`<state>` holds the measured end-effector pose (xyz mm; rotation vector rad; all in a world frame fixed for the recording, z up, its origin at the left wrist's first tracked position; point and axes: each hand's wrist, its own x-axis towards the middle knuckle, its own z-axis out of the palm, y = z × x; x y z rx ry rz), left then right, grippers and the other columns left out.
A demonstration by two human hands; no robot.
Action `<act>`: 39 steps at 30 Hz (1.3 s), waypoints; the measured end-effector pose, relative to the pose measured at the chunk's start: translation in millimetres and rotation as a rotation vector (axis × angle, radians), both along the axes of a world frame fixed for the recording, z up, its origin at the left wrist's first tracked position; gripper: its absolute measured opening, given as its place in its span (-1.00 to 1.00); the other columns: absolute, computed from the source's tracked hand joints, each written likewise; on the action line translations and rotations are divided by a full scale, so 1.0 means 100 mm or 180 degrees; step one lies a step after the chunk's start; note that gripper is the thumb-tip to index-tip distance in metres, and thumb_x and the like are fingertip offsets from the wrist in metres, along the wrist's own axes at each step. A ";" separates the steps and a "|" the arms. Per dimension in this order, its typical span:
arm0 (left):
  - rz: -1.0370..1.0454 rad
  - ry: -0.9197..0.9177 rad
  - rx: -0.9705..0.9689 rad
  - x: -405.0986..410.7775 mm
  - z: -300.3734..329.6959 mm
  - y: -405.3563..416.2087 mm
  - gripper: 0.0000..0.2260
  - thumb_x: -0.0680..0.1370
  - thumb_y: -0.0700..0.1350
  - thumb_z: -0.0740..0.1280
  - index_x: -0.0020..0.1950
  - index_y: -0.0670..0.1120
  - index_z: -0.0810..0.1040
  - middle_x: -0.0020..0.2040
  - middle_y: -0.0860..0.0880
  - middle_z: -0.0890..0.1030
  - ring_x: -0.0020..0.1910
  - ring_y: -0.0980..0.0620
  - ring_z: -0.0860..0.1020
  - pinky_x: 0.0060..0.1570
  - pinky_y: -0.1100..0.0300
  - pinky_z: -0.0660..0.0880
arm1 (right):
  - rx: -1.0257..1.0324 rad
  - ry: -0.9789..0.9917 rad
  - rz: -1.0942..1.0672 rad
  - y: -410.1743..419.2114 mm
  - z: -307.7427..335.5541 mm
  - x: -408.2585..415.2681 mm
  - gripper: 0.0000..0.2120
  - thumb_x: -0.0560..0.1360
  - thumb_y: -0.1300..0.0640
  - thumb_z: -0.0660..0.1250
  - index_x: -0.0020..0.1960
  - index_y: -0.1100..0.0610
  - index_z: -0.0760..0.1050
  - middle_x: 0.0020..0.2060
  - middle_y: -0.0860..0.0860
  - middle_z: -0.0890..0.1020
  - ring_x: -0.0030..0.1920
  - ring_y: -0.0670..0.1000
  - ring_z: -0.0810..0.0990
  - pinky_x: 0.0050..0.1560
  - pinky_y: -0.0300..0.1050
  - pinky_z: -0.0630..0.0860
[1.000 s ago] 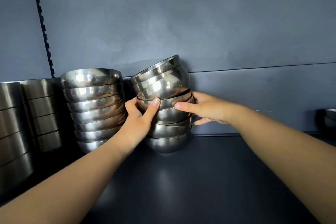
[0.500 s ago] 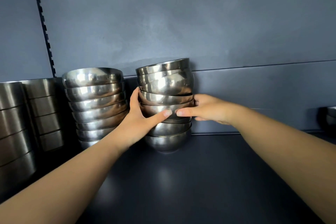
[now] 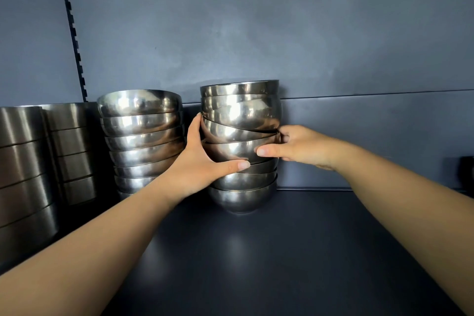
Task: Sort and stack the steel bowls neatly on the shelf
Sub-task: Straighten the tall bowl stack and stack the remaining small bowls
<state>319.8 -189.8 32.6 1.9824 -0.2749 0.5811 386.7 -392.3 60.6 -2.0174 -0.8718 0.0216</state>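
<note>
Two hands are clasping the right stack (image 3: 241,146) at the back edge of the shelf (image 3: 282,251). My left hand (image 3: 202,161) is cupping its left side, thumb reaching across the front; my right hand (image 3: 297,146) is wrapping the right side, thumb on the front, other fingers curling behind where I cannot see them. A second ago the top bowls (image 3: 239,102) were tipping hard toward the wall; now they are sitting nearly level, so the stack is coming true. I am judging that one more squeeze is needed, because the rims at mid-height are still crossing at a slant and one bowl is not seating flat.

The left stack (image 3: 142,136) is standing just beside it, upright and even, its bottom bowls hiding behind my left forearm. Farther toward the shelf's left edge, the tins (image 3: 25,161) are running out of frame. Something dark (image 3: 465,169) is sitting at the right edge, too cropped to name. Whether the right stack is touching the wall (image 3: 256,33), I cannot tell.
</note>
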 end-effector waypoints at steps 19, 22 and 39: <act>-0.0110 -0.0107 0.0114 0.05 -0.03 0.04 0.06 0.19 0.06 0.53 0.51 0.12 -0.07 0.38 0.14 0.38 0.32 0.13 0.42 0.35 0.13 0.33 | -0.0347 -0.0405 -0.0362 0.00 0.08 -0.10 -0.38 -0.13 -0.44 0.33 -0.26 -0.03 0.53 -0.24 -0.23 0.61 -0.09 -0.20 0.57 -0.10 -0.30 0.42; 0.0007 0.0083 0.0082 0.03 -0.04 0.03 0.25 0.08 0.26 0.57 0.49 0.16 -0.24 0.44 0.11 0.31 0.37 0.15 0.33 0.33 0.22 0.23 | -0.0332 -0.0346 -0.0351 0.00 0.06 -0.09 -0.36 -0.15 -0.46 0.32 -0.26 -0.03 0.53 -0.23 -0.21 0.61 -0.07 -0.16 0.57 -0.05 -0.27 0.42; -0.0025 0.0163 -0.0153 0.03 -0.09 -0.04 0.33 -0.01 0.19 0.62 0.50 0.16 -0.21 0.45 0.15 0.28 0.38 0.15 0.33 0.40 0.02 0.27 | 0.0111 0.0136 -0.0175 0.02 -0.01 -0.02 -0.77 0.30 -0.06 0.45 -0.17 0.01 0.48 -0.13 -0.04 0.60 -0.03 -0.08 0.54 0.04 -0.13 0.51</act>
